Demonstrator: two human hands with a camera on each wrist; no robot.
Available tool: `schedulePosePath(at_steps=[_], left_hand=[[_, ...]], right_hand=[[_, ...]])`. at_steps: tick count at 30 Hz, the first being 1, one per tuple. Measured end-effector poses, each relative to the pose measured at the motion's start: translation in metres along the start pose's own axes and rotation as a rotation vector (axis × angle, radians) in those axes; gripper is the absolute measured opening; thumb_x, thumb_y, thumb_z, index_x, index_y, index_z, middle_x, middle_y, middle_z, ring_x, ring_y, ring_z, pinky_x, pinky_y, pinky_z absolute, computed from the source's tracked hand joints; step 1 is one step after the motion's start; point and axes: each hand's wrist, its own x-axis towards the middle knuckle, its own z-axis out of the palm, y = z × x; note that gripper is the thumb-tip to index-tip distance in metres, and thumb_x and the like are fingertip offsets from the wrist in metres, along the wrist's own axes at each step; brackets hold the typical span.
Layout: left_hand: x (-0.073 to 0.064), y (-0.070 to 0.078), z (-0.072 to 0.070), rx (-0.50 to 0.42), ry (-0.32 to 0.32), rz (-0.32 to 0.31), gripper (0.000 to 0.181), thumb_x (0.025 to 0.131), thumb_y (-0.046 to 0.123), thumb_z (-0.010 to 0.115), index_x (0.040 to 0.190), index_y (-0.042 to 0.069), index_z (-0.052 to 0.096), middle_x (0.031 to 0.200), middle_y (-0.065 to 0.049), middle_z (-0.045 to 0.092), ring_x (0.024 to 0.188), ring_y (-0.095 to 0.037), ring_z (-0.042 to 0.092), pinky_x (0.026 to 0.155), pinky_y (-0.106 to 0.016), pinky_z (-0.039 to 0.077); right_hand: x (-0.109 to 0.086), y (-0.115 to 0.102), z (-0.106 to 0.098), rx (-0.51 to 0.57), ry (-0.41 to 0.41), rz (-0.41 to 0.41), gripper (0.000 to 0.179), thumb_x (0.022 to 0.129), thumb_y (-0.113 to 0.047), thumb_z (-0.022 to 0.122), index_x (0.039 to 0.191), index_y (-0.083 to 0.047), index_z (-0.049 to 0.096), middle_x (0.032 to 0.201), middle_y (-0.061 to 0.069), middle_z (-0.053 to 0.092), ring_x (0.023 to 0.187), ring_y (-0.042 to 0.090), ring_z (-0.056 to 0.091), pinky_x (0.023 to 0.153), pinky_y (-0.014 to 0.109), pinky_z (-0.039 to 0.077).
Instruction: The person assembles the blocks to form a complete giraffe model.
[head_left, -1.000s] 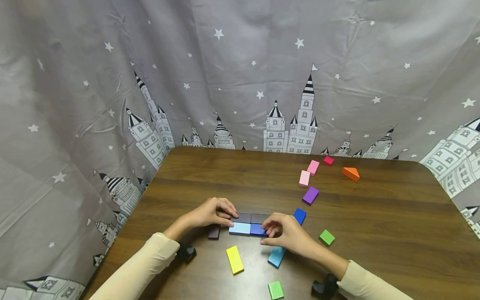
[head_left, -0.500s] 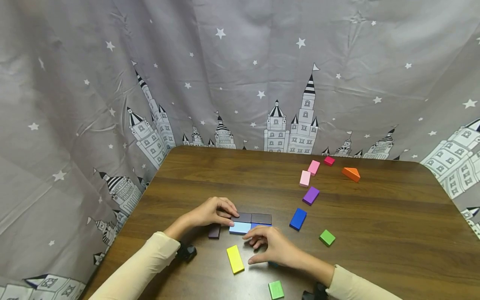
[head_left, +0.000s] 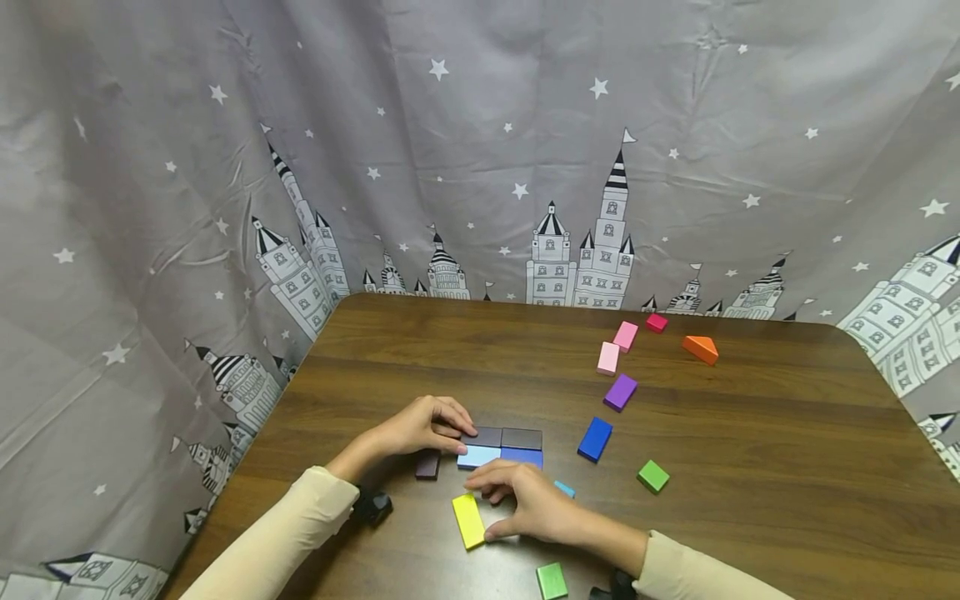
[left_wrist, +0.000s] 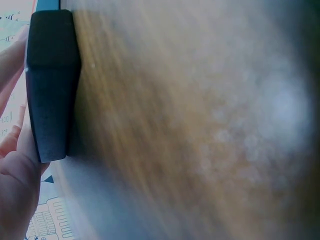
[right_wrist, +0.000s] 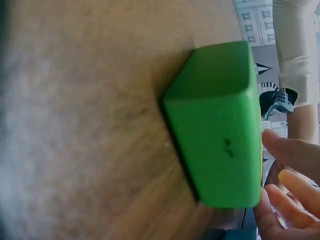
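Note:
My left hand [head_left: 423,425] rests at the left end of a cluster of flat blocks. Its fingers touch a dark grey block [head_left: 486,437] and its thumb a light blue block [head_left: 480,457]. A second grey block [head_left: 522,439] and a blue block [head_left: 522,457] lie against their right ends. Beside a yellow block [head_left: 468,522], my right hand [head_left: 536,504] spreads thumb and forefinger at its right side; contact is unclear. A sky-blue block [head_left: 565,489] is mostly hidden behind that hand. A dark block [left_wrist: 52,85] fills the left wrist view's foreground.
A green block [right_wrist: 215,140] looms in the right wrist view. In the head view, another green block [head_left: 653,477], a blue one [head_left: 595,439], a purple one [head_left: 620,392], two pink ones, a red one and an orange triangle [head_left: 701,349] lie to the right. A curtain hangs behind.
My right hand has left the blue block in the cluster and moved left and toward me, to the yellow block. The left hand has stayed in place.

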Motion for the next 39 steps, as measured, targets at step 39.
schedulePosePath(at_steps=[39], left_hand=[[-0.001,-0.001,0.000,-0.013,0.004,0.011,0.024,0.083,0.004,0.080,0.106,-0.003,0.076,0.109,-0.012,0.066,0.104,-0.024,0.063,0.087,-0.029,0.055]], right_hand=[[0.001,-0.006,0.017,-0.244,0.140,0.050,0.054,0.054,-0.016,0.099,0.099,-0.005,0.071,0.086,-0.005,0.061,0.076,0.000,0.057,0.070,0.015,0.049]])
